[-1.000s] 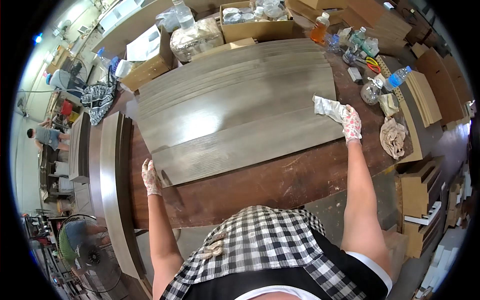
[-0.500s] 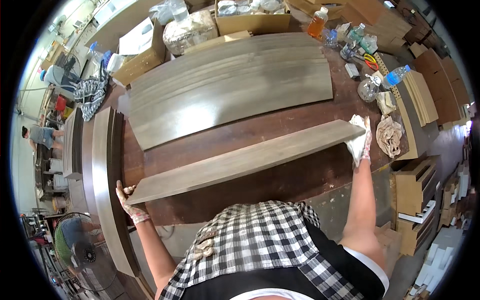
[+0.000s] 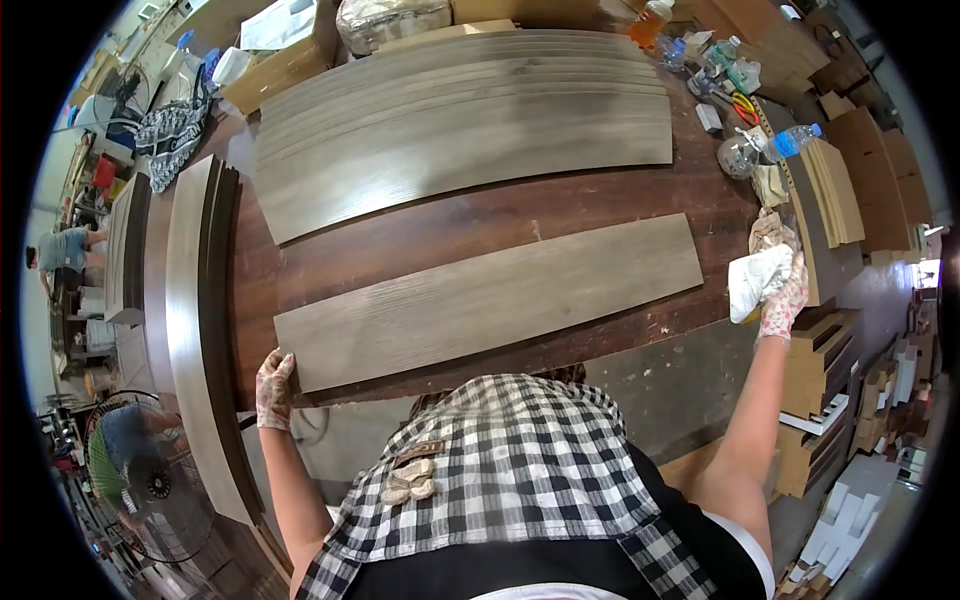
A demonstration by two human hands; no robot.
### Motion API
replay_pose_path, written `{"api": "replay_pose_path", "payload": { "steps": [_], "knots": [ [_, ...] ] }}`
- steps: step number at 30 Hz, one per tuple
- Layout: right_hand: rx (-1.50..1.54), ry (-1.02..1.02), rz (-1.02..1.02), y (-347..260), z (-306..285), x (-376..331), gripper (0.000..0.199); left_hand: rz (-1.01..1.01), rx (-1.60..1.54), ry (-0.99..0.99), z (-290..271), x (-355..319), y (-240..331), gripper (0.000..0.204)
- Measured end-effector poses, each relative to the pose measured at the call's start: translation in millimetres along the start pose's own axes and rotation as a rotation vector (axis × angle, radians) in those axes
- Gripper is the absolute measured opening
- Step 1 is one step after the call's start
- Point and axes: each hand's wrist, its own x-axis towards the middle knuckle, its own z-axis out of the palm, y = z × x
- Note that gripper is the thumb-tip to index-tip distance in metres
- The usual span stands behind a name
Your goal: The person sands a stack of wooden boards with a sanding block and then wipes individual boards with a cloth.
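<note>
A long grey-brown wooden board (image 3: 490,300) lies flat along the near side of the brown table (image 3: 500,212). My left hand (image 3: 274,388), in a floral-patterned glove, is at the board's near left corner, its fingers drawn together and curled against the end edge. Off to the right, beyond the other end of the board, my gloved right hand (image 3: 786,296) is closed on a white cloth (image 3: 758,280). The cloth hangs bunched beside crumpled brown paper (image 3: 772,232) at the table's right edge. Behind the single board, several similar boards (image 3: 470,140) lie overlapped.
More boards stand stacked at the left (image 3: 190,290). Bottles (image 3: 795,142), scissors (image 3: 745,108) and a small grey block (image 3: 708,118) crowd the far right. Cardboard boxes (image 3: 285,70) line the back. A floor fan (image 3: 158,484) stands at lower left; a person (image 3: 65,250) works far left.
The board, tilted up between both hands before, now rests flat on the table. My right hand has left its right end and moved right and down with the cloth. The view has shifted slightly.
</note>
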Motion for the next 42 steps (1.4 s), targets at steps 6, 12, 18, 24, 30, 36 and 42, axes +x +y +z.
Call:
{"api": "replay_pose_path", "payload": {
  "steps": [6, 12, 18, 24, 30, 36, 42],
  "knots": [
    [-1.371, -0.378, -0.954, 125, 78, -109, 0.055, 0.036, 0.111, 0.013, 11, -7, 17, 0.029],
    [-1.266, -1.069, -1.242, 95, 188, -348, 0.071, 0.066, 0.094, 0.063, 18, -7, 10, 0.035],
    [-0.527, -1.755, -1.194, 109, 266, -506, 0.066, -0.16, -0.151, 0.093, 3, 7, -2, 0.056],
    [-0.146, -1.86, -1.242, 102, 218, -481, 0.048, -0.246, -0.347, 0.132, 5, 11, 1, 0.053],
    [-0.945, -0.961, -1.244, 113, 120, -257, 0.041, -0.129, -0.194, 0.254, -3, 8, -3, 0.05],
    [-0.934, -0.136, -0.472, 82, 4, -83, 0.033, 0.059, 0.138, 0.209, 32, 9, 22, 0.038],
    [-1.669, -1.113, -0.935, 14, 36, -170, 0.008, 0.42, 0.291, 0.229, -5, 5, 24, 0.035]
  ]
}}
